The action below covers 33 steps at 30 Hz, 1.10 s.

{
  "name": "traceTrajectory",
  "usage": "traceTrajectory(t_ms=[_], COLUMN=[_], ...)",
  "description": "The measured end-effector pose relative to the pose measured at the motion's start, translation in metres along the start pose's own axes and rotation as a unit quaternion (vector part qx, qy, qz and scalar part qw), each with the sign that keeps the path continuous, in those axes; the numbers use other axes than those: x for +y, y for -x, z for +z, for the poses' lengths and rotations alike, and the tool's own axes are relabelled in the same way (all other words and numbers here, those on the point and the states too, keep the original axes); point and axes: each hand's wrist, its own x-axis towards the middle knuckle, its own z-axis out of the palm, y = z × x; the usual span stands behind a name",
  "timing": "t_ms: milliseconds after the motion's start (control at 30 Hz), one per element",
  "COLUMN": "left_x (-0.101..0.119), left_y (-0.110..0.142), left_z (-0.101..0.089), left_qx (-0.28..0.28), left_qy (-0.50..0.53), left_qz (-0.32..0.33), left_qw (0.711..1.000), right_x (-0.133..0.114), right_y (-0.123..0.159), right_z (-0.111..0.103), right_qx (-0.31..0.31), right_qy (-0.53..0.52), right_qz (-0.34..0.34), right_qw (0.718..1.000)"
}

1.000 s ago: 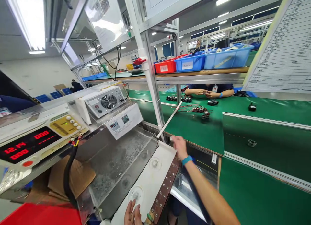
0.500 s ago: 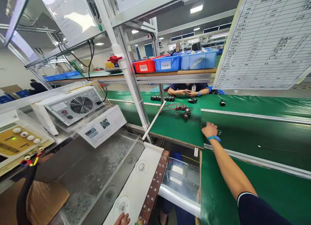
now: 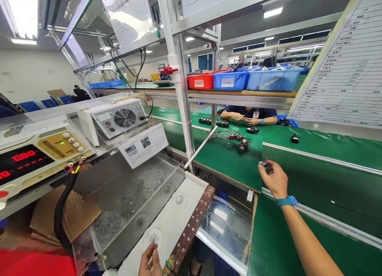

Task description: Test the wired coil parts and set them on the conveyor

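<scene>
The right hand, to the right of the white ledge and past its far end, grips a small dark part narrowly between thumb and fingers; the part is at the right edge of a green board that lies beyond the ledge, and I cannot tell if it touches anything below; the left hand, at the ledge's near end, has thumb and fingers drawn narrow just beside the nearer of 2 round discs; whether anything sits between those fingertips I cannot tell.

A brown riveted strip forms the ledge's right edge, a grey trough with a clear wall its left, so the left hand is hemmed in; right of the ledge, the green belt gives the right hand a wide lane, bounded by a near rail and a far rail; beyond the ledge's far end a white bar slants away, near wired parts.
</scene>
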Motion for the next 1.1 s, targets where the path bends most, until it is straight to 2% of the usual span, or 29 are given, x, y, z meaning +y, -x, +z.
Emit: traceTrajectory(t_ms=[67,133,233,300,333,367,433,533,600,733,800,900,1000,1100], left_x=[0.024,0.054,0.098,0.114,0.116,0.115,0.104,0.079,0.062,0.03,0.012,-0.01,-0.016,-0.005], left_y=[0.022,0.049,0.076,0.079,0.078,0.075,0.07,0.065,0.066,0.074,0.08,0.089,0.099,0.105], left_z=[0.003,0.005,-0.002,-0.015,-0.024,-0.035,-0.058,-0.093,-0.114,-0.142,-0.146,-0.14,-0.124,-0.106], left_qx=[0.02,0.044,0.068,0.069,0.063,0.053,0.03,0.01,0.001,-0.051,-0.11,-0.207,-0.271,-0.28], left_qy=[-0.023,-0.042,-0.13,-0.225,-0.274,-0.319,-0.396,-0.467,-0.482,-0.432,-0.357,-0.187,-0.01,0.112], left_qz=[0.094,0.225,0.398,0.461,0.466,0.452,0.367,0.177,0.087,0.017,-0.016,-0.106,-0.142,-0.136], left_qw=[0.995,0.972,0.905,0.855,0.839,0.831,0.841,0.867,0.872,0.9,0.928,0.954,0.952,0.944], right_x=[-0.055,-0.108,-0.175,-0.208,-0.221,-0.233,-0.251,-0.27,-0.281,-0.298,-0.301,-0.3,-0.296,-0.294], right_y=[0.024,0.055,0.108,0.145,0.162,0.179,0.211,0.246,0.262,0.287,0.298,0.311,0.317,0.319], right_z=[0.001,0.003,0.009,0.019,0.028,0.038,0.064,0.107,0.129,0.152,0.157,0.162,0.167,0.171], right_qx=[-0.09,-0.203,-0.345,-0.41,-0.437,-0.461,-0.504,-0.554,-0.575,-0.596,-0.601,-0.598,-0.595,-0.6], right_qy=[-0.088,-0.176,-0.289,-0.336,-0.349,-0.354,-0.338,-0.235,-0.155,-0.073,-0.049,-0.021,-0.004,0.004], right_qz=[-0.12,-0.234,-0.38,-0.437,-0.449,-0.451,-0.437,-0.416,-0.418,-0.432,-0.436,-0.441,-0.447,-0.451], right_qw=[0.985,0.934,0.808,0.727,0.697,0.677,0.664,0.681,0.686,0.673,0.668,0.668,0.668,0.66])
